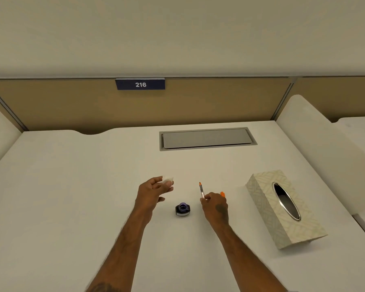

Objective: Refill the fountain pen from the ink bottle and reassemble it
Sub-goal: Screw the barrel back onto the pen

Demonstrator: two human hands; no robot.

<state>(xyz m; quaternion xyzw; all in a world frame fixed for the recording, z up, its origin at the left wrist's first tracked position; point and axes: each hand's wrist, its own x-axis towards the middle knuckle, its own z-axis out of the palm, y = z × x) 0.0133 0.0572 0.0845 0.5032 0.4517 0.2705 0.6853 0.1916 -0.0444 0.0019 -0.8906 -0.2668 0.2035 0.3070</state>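
Note:
A small dark ink bottle (182, 209) stands uncapped on the white desk (72, 197), purple ink showing in its mouth. It sits between my two hands. My right hand (215, 205) pinches a slim pen section (201, 190) with a clear converter and an orange tip, pointing up and away. Another orange pen part (222, 194) peeks out behind that hand's knuckles. My left hand (153, 189), up and left of the bottle, holds a small white wad of tissue (168, 180) at its fingertips.
A patterned tissue box (282, 209) with an oval chrome slot lies at the right. A grey cable hatch (207, 139) is set into the desk further back. A tan partition with a sign reading 216 (140, 84) closes the far side.

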